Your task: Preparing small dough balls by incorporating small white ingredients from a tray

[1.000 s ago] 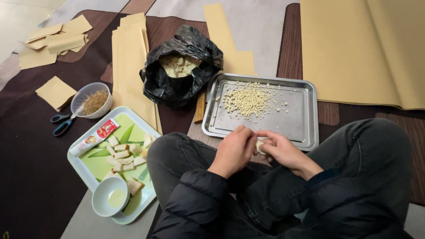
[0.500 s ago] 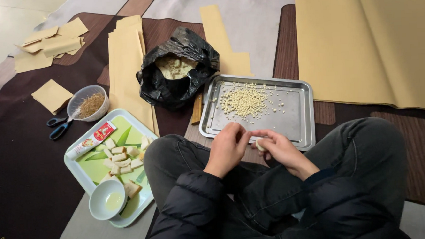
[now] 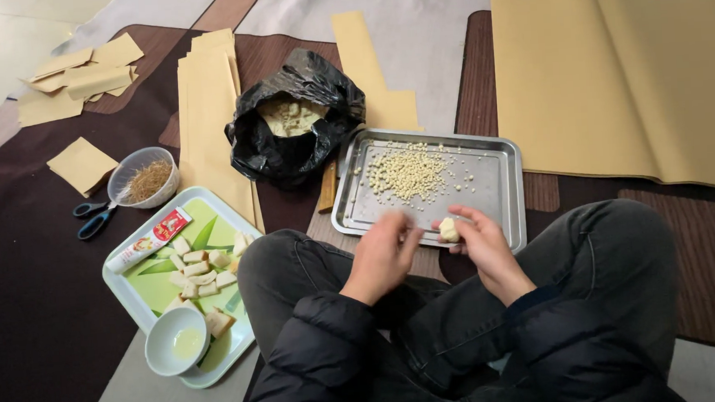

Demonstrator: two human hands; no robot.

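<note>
At the upper left of the frame lie cut squares of tan paper (image 3: 82,73) on the floor, and below them blue-handled scissors (image 3: 91,219) beside a clear bowl of thin brown strands (image 3: 144,177). Lower left, a green tray (image 3: 146,298) carries pale cut blocks, a tube and a small white bowl (image 3: 177,341). At centre, an open black bag (image 3: 296,118) holds pale dough. The left hand (image 3: 381,257), blurred, hovers at the steel tray's (image 3: 503,185) near rim, its grip impossible to judge. The right hand (image 3: 482,243) pinches a pale dough lump (image 3: 449,230) just above that rim. Pinching small, even bits over the tray should keep the little pellets (image 3: 405,172) uniform.
</note>
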